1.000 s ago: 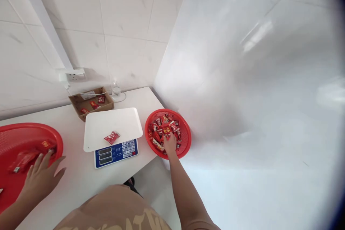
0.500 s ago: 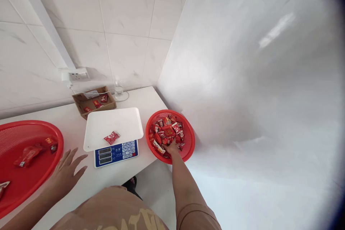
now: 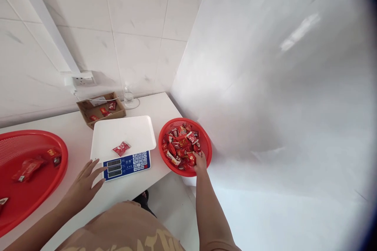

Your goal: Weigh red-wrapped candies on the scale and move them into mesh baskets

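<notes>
My right hand (image 3: pixel 201 162) is at the right side of a round red plastic basket (image 3: pixel 209 145). Its fingers are closed in a pinch on a red wrapped candy (image 3: pixel 191 159). More candies (image 3: pixel 182 141) in mostly red wrappers lie heaped in that basket. My left hand (image 3: pixel 84 184) has its fingers spread and holds nothing. Those fingertips are by the left front corner of a blue and white digital scale (image 3: pixel 127 166); whether they touch it I cannot tell. On the scale's white tray (image 3: pixel 103 135) lies one red and white candy packet (image 3: pixel 121 148).
A larger red basket (image 3: pixel 63 160) with a few packets stands at the left. Behind the scale, a small cardboard box (image 3: pixel 118 113) holds several red packets. A clear bottle (image 3: pixel 128 97) and a cable stand near the wall socket (image 3: pixel 84 79). The white table (image 3: pixel 160 106) ends at the right.
My right hand has shifted right within the basket and now pinches a red candy. My left hand has moved right, from the large basket's rim to the scale.
</notes>
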The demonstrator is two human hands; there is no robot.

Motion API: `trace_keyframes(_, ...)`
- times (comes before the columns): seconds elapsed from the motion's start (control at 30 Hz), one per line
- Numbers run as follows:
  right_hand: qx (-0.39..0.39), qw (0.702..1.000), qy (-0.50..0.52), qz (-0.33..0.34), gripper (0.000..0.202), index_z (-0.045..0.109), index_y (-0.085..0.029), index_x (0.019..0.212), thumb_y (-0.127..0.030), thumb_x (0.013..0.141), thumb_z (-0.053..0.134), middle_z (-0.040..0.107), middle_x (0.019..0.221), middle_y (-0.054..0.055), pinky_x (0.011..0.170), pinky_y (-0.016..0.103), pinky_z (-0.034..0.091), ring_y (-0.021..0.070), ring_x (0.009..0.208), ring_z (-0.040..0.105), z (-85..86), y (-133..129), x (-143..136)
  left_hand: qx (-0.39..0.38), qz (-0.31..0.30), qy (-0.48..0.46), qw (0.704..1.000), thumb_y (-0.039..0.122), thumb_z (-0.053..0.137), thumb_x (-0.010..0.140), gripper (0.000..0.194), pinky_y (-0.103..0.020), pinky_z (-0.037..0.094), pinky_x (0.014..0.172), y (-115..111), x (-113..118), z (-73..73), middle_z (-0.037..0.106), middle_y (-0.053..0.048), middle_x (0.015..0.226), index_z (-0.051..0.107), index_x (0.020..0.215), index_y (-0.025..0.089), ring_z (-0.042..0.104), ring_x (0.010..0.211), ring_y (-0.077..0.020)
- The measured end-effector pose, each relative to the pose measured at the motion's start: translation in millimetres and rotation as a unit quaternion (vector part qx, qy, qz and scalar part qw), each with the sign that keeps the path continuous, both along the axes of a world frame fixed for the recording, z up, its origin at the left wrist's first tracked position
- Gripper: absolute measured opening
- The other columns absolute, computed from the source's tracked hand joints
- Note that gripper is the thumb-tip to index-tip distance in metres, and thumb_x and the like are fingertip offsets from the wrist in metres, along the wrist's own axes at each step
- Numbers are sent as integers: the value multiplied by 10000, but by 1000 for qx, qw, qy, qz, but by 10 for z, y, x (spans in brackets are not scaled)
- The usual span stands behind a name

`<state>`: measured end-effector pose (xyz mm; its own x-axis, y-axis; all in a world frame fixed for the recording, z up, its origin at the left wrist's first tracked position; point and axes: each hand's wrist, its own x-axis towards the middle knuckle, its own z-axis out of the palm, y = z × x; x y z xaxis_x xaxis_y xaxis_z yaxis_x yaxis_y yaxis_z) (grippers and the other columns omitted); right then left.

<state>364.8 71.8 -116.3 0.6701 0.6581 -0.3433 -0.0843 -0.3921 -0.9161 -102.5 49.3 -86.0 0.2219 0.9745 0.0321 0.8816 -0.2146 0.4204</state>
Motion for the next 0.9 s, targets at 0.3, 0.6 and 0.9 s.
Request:
trace_keyframes(0.3,140,935,322,44,627,450,-337,1173,-285,619,740,663,1048,-17,803,385,539,193,940,642,703,-63,-798,-224,12,-284,932,506,546,754,504,-452,399,1006,73,656,599,485,-94,1346,533,1191,256,453,1234,-287)
trace_keyframes(0.6,136,878,413,198,474,528,-295,1088,-291,665,742,665,974,-15,718,260,520,135,824,632,882,-128,-2377,-451,119,-588,661,488,653,720,781,-395,522,768,-15,1107,924,570,-83,1202,258,1385,376,588,975,-209)
trace_keyframes(0.9,9,872,457,177,315,566,-206,812,-280,596,784,646,687,-29,547,207,495,96,589,595,562,23,-2506,-455,271,-605,594,445,629,757,434,-303,530,677,-98,505,624,656,-79,1031,514,1107,214,652,834,-192)
